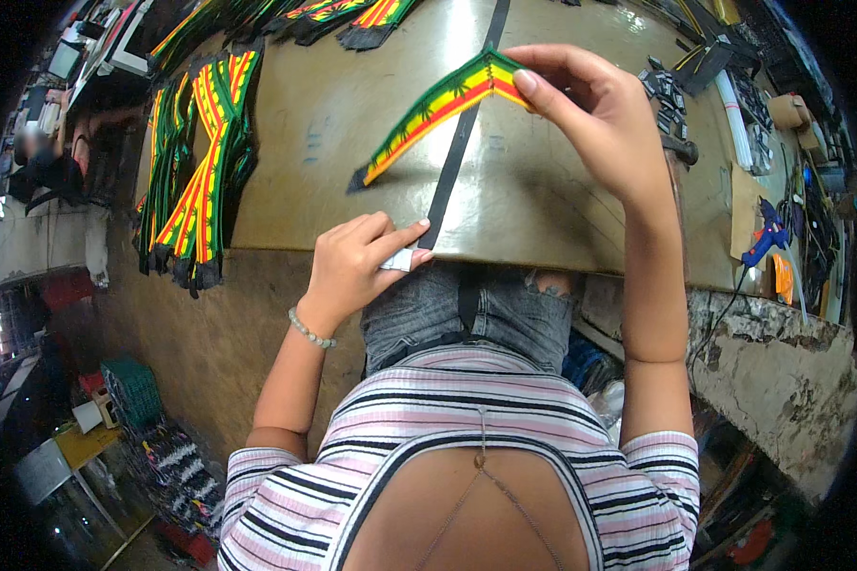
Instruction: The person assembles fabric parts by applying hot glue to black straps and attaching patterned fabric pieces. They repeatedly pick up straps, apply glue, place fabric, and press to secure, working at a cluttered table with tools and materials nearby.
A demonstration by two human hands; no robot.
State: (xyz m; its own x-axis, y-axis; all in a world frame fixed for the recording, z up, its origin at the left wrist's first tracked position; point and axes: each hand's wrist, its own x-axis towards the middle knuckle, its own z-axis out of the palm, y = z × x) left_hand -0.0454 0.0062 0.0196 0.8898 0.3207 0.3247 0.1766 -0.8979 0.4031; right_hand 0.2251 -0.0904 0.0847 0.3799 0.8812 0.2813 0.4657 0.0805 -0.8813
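My right hand pinches a patterned strap in green, yellow and red between thumb and fingers, above the table. The strap bends at a stitched corner near my fingertips, and its dark free end slants down to the left. A long black strap runs across the tabletop to the near edge. There my left hand is closed, with index finger and thumb at the black strap's end. A small white piece shows between those fingers; its kind is unclear.
Bundles of patterned straps hang over the left side of the metal-topped table, with more along its far edge. Small black parts lie at right, near white tubes and a blue glue gun. A person is far left.
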